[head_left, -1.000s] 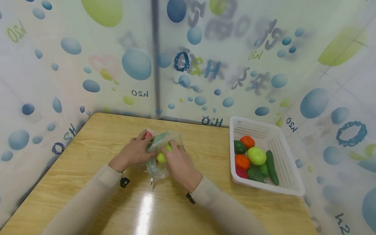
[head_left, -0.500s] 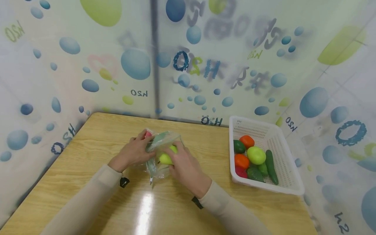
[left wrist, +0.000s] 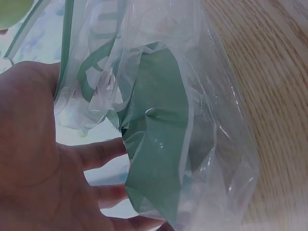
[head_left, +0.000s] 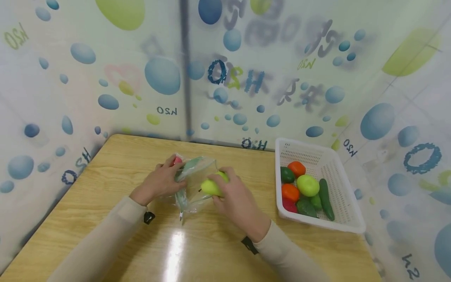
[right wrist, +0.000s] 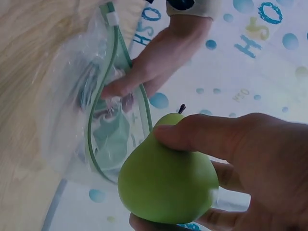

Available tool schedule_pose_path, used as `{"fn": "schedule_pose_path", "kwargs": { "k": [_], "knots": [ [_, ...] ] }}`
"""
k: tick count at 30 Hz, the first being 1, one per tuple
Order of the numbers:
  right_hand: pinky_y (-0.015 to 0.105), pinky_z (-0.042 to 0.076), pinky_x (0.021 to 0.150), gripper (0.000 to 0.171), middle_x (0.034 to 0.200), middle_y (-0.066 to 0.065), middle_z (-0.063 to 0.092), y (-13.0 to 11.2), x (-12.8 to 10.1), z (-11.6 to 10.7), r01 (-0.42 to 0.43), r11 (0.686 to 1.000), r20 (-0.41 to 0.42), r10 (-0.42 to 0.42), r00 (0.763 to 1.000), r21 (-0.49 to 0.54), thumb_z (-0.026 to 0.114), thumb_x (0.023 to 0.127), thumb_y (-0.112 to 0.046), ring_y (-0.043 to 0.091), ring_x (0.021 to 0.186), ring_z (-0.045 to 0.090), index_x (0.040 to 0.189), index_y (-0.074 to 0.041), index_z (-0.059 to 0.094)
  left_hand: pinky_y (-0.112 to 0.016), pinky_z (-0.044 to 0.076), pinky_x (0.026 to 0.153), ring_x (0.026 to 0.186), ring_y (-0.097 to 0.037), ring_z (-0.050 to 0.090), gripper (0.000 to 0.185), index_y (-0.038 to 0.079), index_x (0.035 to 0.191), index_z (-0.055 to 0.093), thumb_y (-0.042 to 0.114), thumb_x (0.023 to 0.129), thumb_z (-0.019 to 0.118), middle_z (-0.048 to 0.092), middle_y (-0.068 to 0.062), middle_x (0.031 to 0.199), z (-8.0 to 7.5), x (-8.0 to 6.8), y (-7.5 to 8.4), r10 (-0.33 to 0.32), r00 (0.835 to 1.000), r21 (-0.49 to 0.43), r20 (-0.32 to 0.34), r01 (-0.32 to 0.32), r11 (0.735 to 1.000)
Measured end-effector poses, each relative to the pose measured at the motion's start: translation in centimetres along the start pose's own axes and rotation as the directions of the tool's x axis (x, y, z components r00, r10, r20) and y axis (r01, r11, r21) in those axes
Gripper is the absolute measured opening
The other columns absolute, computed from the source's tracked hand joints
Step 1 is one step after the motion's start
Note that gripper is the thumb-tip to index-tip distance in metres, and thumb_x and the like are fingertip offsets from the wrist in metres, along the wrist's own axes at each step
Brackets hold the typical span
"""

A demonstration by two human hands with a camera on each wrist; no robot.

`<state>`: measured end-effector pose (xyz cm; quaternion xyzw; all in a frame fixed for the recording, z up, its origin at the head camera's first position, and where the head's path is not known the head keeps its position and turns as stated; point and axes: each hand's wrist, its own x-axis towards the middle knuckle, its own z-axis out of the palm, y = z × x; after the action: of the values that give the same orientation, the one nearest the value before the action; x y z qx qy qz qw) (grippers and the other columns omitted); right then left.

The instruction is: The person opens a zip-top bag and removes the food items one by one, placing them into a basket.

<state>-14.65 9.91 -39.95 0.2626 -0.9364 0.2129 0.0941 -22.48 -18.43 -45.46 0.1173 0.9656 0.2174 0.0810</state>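
Note:
My left hand (head_left: 161, 181) pinches the rim of a clear plastic zip bag (head_left: 193, 179) with green print and holds it up off the wooden table (head_left: 116, 168). In the left wrist view my fingers (left wrist: 98, 153) curl into the crumpled bag (left wrist: 168, 144). My right hand (head_left: 235, 194) grips a green pear (head_left: 212, 187) just to the right of the bag's mouth. The right wrist view shows the pear (right wrist: 166, 182) outside the bag (right wrist: 103, 127), held between thumb and fingers (right wrist: 211, 137). A small pink-red spot (head_left: 177, 159) shows by my left fingertips; I cannot tell what it is.
A white slotted basket (head_left: 338, 172) stands at the table's right side with several toy fruits and vegetables, among them a green apple (head_left: 308, 185), an orange-red fruit (head_left: 296, 169) and a cucumber (head_left: 325, 199). Bubble-patterned walls (head_left: 246, 78) enclose the table on three sides.
My right hand has drawn the green pear out of the bag and to the right. My left hand has kept the bag in place.

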Motion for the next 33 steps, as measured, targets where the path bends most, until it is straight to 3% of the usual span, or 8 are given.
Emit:
{"fn": "schedule_pose_path", "kwargs": {
  "k": [15,21,28,33],
  "knots": [
    [0.051,0.071,0.103,0.060,0.162,0.022,0.062,4.1,-1.5,-2.5,-0.178,0.983,-0.086,0.181,0.980,0.032,0.097,0.096,-0.010,0.038,0.114,0.082,0.151,-0.016,0.074,-0.086,0.050,0.116,0.156,-0.076,0.043,0.077,0.012,0.176,0.052,0.041,0.109,0.073,0.021,-0.033,0.191,0.0,0.0,0.1,0.003,1.000,-0.006,-0.011,-0.004,1.000],
    [0.056,0.072,0.100,0.058,0.159,0.025,0.064,5.7,-2.3,-3.2,-0.205,0.979,-0.127,0.205,0.970,0.010,0.097,0.095,-0.009,0.041,0.108,0.081,0.149,-0.014,0.076,-0.086,0.050,0.116,0.156,-0.076,0.043,0.076,0.011,0.176,0.052,0.041,0.109,0.073,0.021,-0.033,0.191,-0.1,-0.1,0.1,0.007,1.000,-0.004,-0.013,-0.007,1.000],
    [0.060,0.071,0.100,0.060,0.156,0.026,0.063,7.6,-3.3,-4.2,-0.253,0.968,-0.159,0.250,0.955,0.000,0.097,0.094,-0.007,0.045,0.120,0.077,0.149,-0.011,0.076,-0.086,0.051,0.116,0.156,-0.075,0.044,0.076,0.011,0.176,0.052,0.040,0.109,0.072,0.021,-0.033,0.191,0.0,0.0,0.1,0.007,1.000,-0.008,-0.015,-0.007,1.000],
    [0.062,0.069,0.100,0.059,0.152,0.029,0.064,9.0,-4.1,-4.9,-0.272,0.962,-0.186,0.264,0.946,-0.019,0.096,0.093,-0.005,0.047,0.120,0.076,0.149,-0.009,0.076,-0.085,0.053,0.114,0.155,-0.075,0.044,0.077,0.010,0.176,0.052,0.041,0.108,0.072,0.021,-0.034,0.191,0.1,0.0,0.2,0.008,1.000,0.002,-0.014,-0.008,1.000]
  ]
}}
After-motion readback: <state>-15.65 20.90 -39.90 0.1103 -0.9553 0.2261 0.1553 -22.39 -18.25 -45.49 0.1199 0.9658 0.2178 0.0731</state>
